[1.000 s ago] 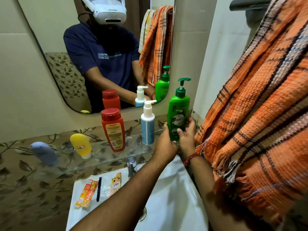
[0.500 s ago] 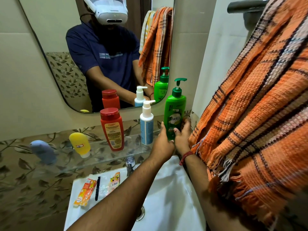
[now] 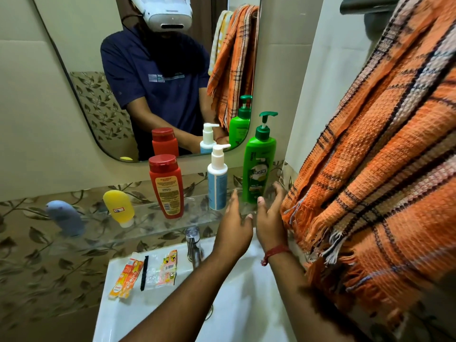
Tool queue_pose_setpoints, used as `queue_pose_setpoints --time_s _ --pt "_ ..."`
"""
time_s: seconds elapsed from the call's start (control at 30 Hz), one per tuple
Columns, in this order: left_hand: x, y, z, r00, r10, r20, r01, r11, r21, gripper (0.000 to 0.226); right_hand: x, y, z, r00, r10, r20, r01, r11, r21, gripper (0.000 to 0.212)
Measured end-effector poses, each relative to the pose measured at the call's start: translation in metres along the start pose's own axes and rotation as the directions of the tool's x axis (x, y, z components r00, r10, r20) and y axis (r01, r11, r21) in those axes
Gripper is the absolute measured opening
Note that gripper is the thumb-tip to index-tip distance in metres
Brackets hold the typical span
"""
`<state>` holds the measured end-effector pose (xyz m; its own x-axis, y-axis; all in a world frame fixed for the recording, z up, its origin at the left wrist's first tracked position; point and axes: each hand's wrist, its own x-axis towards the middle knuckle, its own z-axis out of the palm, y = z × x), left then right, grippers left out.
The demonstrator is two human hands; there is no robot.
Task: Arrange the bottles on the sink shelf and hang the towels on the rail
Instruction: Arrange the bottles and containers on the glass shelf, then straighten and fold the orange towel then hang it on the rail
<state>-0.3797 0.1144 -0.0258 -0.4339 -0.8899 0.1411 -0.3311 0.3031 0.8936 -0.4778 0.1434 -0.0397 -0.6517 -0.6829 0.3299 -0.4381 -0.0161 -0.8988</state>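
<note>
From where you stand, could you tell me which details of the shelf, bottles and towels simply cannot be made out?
All in the head view:
- Rail: mostly covered by the orange towel; its right end is cut off by the frame.
- Second, yellow towel: seen only in the mirror.
- Red bottle: its small label print is too small to read.
- Grey bottle: blurred.
- Glass shelf: its right end is hidden behind the towel.

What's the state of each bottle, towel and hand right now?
green pump bottle: upright on shelf, released
white pump bottle: upright on shelf
red bottle: upright, cap on
yellow tube: standing on its cap, leaning
blue-grey tube: on shelf, leaning
orange towel: hung on rail
left hand: open, holds nothing
right hand: open, holds nothing
</note>
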Motion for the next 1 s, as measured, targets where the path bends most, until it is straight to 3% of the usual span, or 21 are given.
queue_pose_setpoints --time_s 0.1,0.27,0.43,0.6,0.73,0.83,1.0 --pt "-0.018 -0.017 -0.008 0.995 0.088 -0.046 -0.086 0.995 0.046 0.065 -0.005 0.032 0.007 1.000 -0.007 -0.006 0.006 0.991 -0.136 0.064" --pt "-0.043 -0.044 -0.025 0.989 0.140 -0.045 -0.126 0.965 0.231 0.054 -0.018 0.070 0.023 0.997 -0.032 0.065 0.050 0.955 -0.292 0.070" --pt "-0.061 -0.078 -0.041 0.952 0.306 -0.001 -0.273 0.853 0.445 0.047 -0.057 0.067 0.027 0.988 -0.116 0.101 0.149 0.893 -0.425 0.069" --pt "-0.067 -0.107 -0.055 0.976 0.189 0.111 -0.219 0.804 0.553 0.058 -0.089 0.063 0.029 0.985 -0.057 0.161 0.142 0.796 -0.588 0.075" --pt "-0.073 -0.134 -0.071 0.966 0.041 0.254 -0.216 0.668 0.712 0.073 -0.121 0.056 0.030 0.982 0.065 0.179 0.087 0.686 -0.722 0.082" --pt "-0.079 -0.148 -0.078 0.949 0.024 0.316 -0.258 0.639 0.725 0.085 -0.144 0.050 0.026 0.980 0.124 0.157 0.054 0.594 -0.803 0.084" --pt "-0.092 -0.134 -0.072 0.916 0.082 0.393 -0.341 0.675 0.654 0.084 -0.166 0.029 0.015 0.979 0.163 0.122 0.013 0.548 -0.836 0.083"
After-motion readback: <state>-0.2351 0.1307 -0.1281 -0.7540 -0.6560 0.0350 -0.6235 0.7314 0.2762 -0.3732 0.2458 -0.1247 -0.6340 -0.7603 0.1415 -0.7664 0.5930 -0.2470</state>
